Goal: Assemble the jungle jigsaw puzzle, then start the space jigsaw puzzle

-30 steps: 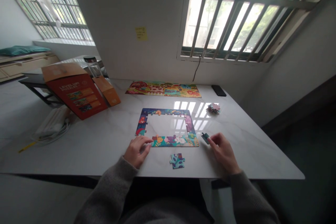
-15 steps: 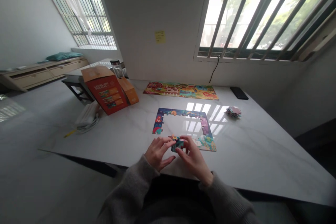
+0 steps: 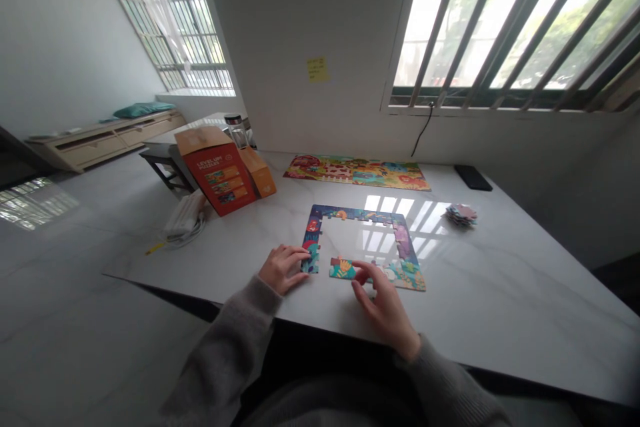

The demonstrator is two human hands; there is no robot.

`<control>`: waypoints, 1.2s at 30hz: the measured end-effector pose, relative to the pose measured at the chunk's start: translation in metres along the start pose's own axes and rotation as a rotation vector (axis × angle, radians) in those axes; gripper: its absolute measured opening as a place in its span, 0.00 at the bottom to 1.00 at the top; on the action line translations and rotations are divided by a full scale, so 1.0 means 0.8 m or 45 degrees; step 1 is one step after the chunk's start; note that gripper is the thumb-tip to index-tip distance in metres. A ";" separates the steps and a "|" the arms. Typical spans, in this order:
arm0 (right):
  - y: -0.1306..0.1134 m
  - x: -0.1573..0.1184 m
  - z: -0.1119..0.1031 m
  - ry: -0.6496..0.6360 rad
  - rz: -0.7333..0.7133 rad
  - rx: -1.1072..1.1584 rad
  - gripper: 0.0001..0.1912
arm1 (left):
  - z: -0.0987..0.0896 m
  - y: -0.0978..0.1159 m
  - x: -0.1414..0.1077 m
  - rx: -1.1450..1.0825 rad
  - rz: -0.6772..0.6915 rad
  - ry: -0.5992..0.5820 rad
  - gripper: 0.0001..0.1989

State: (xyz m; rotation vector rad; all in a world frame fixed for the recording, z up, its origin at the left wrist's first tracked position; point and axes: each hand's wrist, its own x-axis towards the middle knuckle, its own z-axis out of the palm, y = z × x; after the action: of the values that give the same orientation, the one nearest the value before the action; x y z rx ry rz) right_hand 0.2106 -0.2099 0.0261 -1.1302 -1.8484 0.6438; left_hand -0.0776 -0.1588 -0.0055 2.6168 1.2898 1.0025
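A jigsaw frame of colourful pieces lies on the white marble table, with a bare centre inside its border. My left hand rests at the lower end of the frame's left column, its fingertips against the pieces and holding nothing. My right hand is shut on a teal and orange puzzle piece, pinching its right end. That piece lies flat at the left end of the bottom row. Its fit against neighbouring pieces cannot be seen clearly.
A finished jigsaw lies at the table's back, with a black phone to its right. A stack of puzzle pieces sits at right. A red cardboard box and white cable bundle stand at left.
My hands have come apart after meeting over a piece above the bottom row. The left hand moved left to the frame's column; the right lowered the piece to the table. The view swung left.
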 end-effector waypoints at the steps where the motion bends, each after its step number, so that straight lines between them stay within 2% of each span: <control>1: 0.008 -0.004 -0.009 0.036 -0.015 -0.049 0.14 | -0.001 -0.010 -0.001 0.008 -0.036 -0.010 0.17; 5: 0.038 -0.016 -0.040 0.123 -0.050 -0.189 0.13 | -0.002 -0.032 0.002 -0.011 -0.094 -0.078 0.17; 8: 0.048 -0.022 -0.054 0.089 -0.081 -0.272 0.11 | -0.001 -0.032 0.004 -0.031 -0.076 -0.142 0.18; 14: 0.049 -0.031 -0.063 -0.080 -0.198 -0.344 0.10 | -0.002 -0.027 0.005 -0.017 -0.077 -0.182 0.16; 22: 0.052 -0.038 -0.066 -0.102 -0.188 -0.329 0.12 | 0.002 -0.027 0.000 0.025 -0.083 -0.148 0.15; 26: 0.045 -0.043 -0.070 -0.232 -0.217 -0.338 0.13 | 0.001 -0.022 0.000 0.040 -0.117 -0.146 0.15; 31: 0.038 -0.047 -0.085 -0.466 -0.186 -0.349 0.21 | 0.000 -0.021 0.001 0.020 -0.113 -0.160 0.14; 36: 0.033 -0.043 -0.093 -0.516 -0.141 -0.302 0.15 | 0.000 -0.022 0.002 0.001 -0.091 -0.136 0.13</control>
State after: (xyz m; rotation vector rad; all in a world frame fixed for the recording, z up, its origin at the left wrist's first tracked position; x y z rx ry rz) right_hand 0.2945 -0.2290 0.0296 -1.0938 -2.3669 0.6358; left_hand -0.0889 -0.1461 -0.0105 2.5659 1.3481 0.8397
